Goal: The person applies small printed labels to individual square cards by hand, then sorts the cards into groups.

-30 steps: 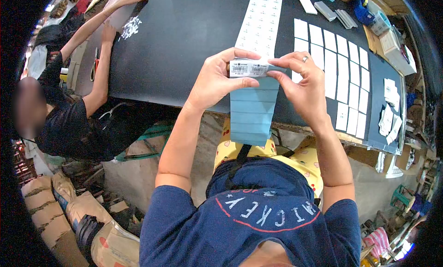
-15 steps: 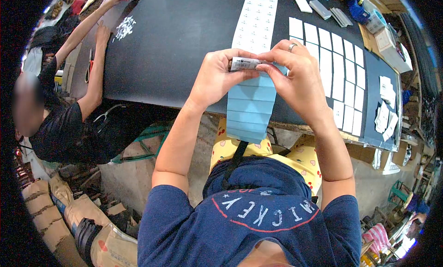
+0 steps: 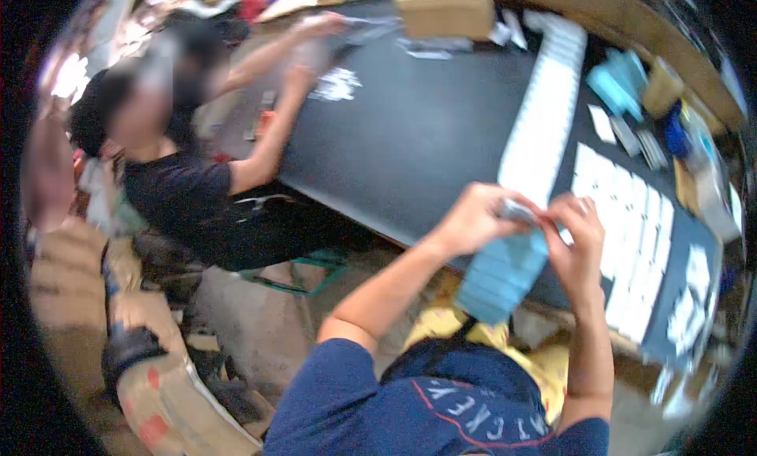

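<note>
Black worktable (image 3: 394, 133), cluttered workroom.
Long white label strip (image 3: 544, 117) on tabletop; blue strip (image 3: 505, 275) over near edge; small label (image 3: 516, 211) above, pinched in left hand (image 3: 473, 219); right hand (image 3: 576, 239) beside it, fingertips drawn together, contents blurred; white cards (image 3: 632, 259) rightward; carton (image 3: 443, 13) at far edge; co-worker (image 3: 185, 188) leftward.

Two bare hands — one left hand (image 3: 477, 222), one right hand (image 3: 577, 235). On the black table (image 3: 418, 133), one long white label strip (image 3: 544, 113); past the near edge, one blue strip (image 3: 505, 275). By the left edge, one heap of white bits (image 3: 337, 85) and two arms (image 3: 272, 152) of another person. At the far edge, one big box (image 3: 445, 13). Near the far right corner, three small pale things (image 3: 625, 137). Toward the right edge, many white cards (image 3: 628, 243) — too blurry to count.
</note>
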Motion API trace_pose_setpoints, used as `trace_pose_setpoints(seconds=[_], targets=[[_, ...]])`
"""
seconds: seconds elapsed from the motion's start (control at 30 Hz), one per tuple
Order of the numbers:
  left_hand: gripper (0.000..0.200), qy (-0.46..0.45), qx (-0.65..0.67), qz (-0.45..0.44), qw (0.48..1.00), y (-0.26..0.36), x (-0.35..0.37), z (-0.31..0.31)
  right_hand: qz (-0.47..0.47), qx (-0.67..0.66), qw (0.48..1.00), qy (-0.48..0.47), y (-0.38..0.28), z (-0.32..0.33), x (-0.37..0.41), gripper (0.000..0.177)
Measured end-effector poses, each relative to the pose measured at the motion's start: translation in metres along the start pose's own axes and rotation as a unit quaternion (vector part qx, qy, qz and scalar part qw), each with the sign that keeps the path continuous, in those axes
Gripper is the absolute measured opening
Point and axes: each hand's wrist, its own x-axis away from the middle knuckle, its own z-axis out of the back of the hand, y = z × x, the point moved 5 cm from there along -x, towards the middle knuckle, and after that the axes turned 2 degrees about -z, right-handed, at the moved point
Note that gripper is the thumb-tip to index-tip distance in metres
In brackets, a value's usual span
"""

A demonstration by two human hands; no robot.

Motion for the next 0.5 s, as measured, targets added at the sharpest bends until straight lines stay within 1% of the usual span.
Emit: trace_pose_setpoints(seconds=[0.03, 0.07, 0.13, 0.2, 0.27, 0.3, 0.37, 0.43, 0.5], targets=[[0.028, -0.012, 0.002, -0.017, 1.000, 0.000, -0.002, 0.001, 0.000, -0.009, 1.000, 0.018, -0.005, -0.001, 0.000, 0.015], [0.027, -0.013, 0.016, -0.013, 1.000, -0.008, -0.005, 0.000, -0.011, -0.010, 0.999, 0.031, -0.005, 0.000, 0.000, 0.015], [0.028, -0.017, 0.056, -0.004, 0.998, -0.009, -0.005, 0.003, 0.003, -0.004, 1.000, 0.025, -0.016, -0.001, -0.004, 0.016], [0.028, -0.015, 0.044, 0.008, 0.999, -0.005, -0.003, 0.006, 0.002, 0.013, 1.000, 0.024, -0.022, 0.000, -0.003, 0.016], [0.029, -0.020, 0.028, 0.023, 0.999, -0.006, -0.003, 0.004, 0.032, 0.036, 0.998, 0.033, -0.024, 0.001, -0.002, 0.017], [0.029, -0.021, 0.042, 0.027, 0.999, -0.007, -0.003, 0.004, 0.032, 0.035, 0.998, 0.033, -0.024, 0.000, -0.001, 0.017], [0.029, -0.021, 0.056, 0.029, 0.998, -0.011, -0.004, 0.004, 0.069, 0.069, 0.995, 0.035, -0.026, 0.000, 0.003, 0.019], [0.034, -0.037, 0.085, 0.028, 0.995, -0.015, -0.004, 0.003, 0.077, 0.069, 0.994, 0.043, -0.026, -0.001, 0.003, 0.020], [0.037, -0.050, 0.072, 0.019, 0.996, -0.013, -0.002, 0.006, 0.081, 0.073, 0.993, 0.050, -0.023, -0.003, 0.006, 0.021]])
